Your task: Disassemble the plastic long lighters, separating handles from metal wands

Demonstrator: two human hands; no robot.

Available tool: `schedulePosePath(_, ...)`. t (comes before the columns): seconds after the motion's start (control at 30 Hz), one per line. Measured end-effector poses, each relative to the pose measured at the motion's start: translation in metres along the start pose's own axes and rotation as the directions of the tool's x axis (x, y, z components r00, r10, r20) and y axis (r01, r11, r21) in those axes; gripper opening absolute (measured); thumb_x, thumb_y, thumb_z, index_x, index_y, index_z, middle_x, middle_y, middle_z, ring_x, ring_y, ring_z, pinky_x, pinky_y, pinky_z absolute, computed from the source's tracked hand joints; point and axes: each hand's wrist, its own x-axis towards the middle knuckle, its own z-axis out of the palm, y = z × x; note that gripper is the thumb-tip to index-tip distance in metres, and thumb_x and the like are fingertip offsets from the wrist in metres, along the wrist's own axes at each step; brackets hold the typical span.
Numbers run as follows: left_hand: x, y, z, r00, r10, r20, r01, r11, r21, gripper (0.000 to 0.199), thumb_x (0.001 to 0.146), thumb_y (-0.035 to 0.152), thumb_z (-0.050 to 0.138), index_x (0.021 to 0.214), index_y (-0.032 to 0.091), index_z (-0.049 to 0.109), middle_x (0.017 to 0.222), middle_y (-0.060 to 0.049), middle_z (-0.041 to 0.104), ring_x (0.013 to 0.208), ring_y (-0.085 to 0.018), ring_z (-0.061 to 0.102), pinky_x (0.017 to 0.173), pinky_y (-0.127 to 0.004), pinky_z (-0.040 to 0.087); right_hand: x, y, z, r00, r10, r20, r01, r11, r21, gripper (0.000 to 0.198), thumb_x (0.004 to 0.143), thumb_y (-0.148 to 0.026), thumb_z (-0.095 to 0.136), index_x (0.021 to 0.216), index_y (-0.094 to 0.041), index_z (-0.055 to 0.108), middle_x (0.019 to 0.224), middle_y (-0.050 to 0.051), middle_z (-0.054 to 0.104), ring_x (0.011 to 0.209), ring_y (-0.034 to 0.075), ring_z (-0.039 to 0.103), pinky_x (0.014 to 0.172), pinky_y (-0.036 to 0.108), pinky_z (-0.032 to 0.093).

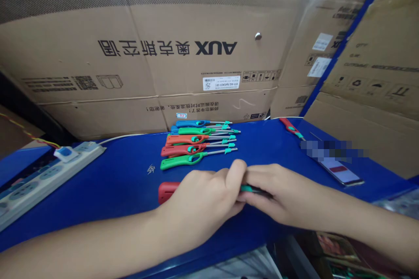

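My left hand (209, 196) is wrapped around a red gas lighter (168, 192), the long-nosed utility kind, with its butt end showing at the left. Fingers closed, my right hand (278, 187) meets the left at the lighter's front end. A teal piece and a dark thin part show between the right fingers; the rest is covered by the hands. Just beyond lies a row of similar lighters (181, 161) in green, red, orange and blue, their metal nozzles with teal clips pointing right. A small heap of thin metal pieces (150, 169) sits left of them.
A white power strip (52, 174) with a plug runs along the left side of the blue table (127, 196). At right are another red lighter (288, 125) and a phone (342, 172), partly blurred. Cardboard sheets (183, 8) wall the back and right.
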Motion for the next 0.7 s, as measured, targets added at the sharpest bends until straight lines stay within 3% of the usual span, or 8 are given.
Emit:
schedulePosePath(0.1,-0.008,0.002,-0.006,0.995,-0.064,0.079,0.06,0.997,0.057,0.019,0.097,0.037,0.057,0.1,0.018,0.056,0.061,0.0,0.065,0.048,-0.024,0.065,0.042,-0.03,0.033,-0.008,-0.011,0.004,0.998,0.052,0.026,-0.048,0.989,-0.143,0.028,0.105,-0.034,0.044,0.092,-0.018,0.064,0.088,0.003,0.067,0.074,0.016,0.062,0.064,0.028,0.042)
schedulePosePath(0.2,-0.015,0.005,-0.01,0.986,-0.017,0.169,0.01,0.999,0.044,0.023,0.097,0.035,0.056,0.078,0.021,0.055,0.063,-0.001,0.067,0.049,-0.024,0.066,0.044,-0.03,0.035,-0.016,-0.02,0.008,0.996,0.072,0.047,-0.059,0.972,-0.229,0.031,0.106,-0.036,0.041,0.09,-0.02,0.062,0.086,0.002,0.066,0.07,0.016,0.061,0.059,0.029,0.039)
schedulePosePath(0.43,-0.02,0.024,-0.026,0.904,-0.017,0.428,0.019,1.0,0.0,0.015,0.093,0.032,0.061,0.083,0.02,0.064,0.069,-0.002,0.071,0.054,-0.025,0.069,0.043,-0.03,0.035,-0.034,-0.045,0.027,0.998,0.025,-0.064,-0.045,0.946,-0.322,0.019,0.102,-0.031,0.053,0.088,-0.023,0.064,0.082,-0.001,0.069,0.066,0.017,0.065,0.059,0.031,0.045)
schedulePosePath(0.6,-0.026,0.025,-0.034,0.845,0.021,0.535,0.003,0.999,-0.042,0.012,0.091,0.026,0.062,0.082,0.02,0.067,0.071,-0.003,0.072,0.053,-0.022,0.067,0.044,-0.029,0.034,-0.043,-0.048,0.04,0.989,0.056,-0.135,-0.1,0.933,-0.347,0.011,0.097,-0.028,0.058,0.09,-0.024,0.066,0.082,-0.001,0.07,0.065,0.018,0.067,0.058,0.032,0.046)
schedulePosePath(0.7,-0.036,0.012,-0.031,0.855,-0.151,0.496,0.136,0.988,0.067,0.015,0.091,0.024,0.06,0.079,0.019,0.067,0.067,-0.004,0.071,0.054,-0.022,0.067,0.046,-0.028,0.035,-0.05,-0.035,0.038,0.984,0.116,-0.138,-0.15,0.949,-0.277,0.021,0.101,-0.023,0.048,0.089,-0.023,0.066,0.082,0.002,0.069,0.067,0.017,0.066,0.061,0.03,0.046)
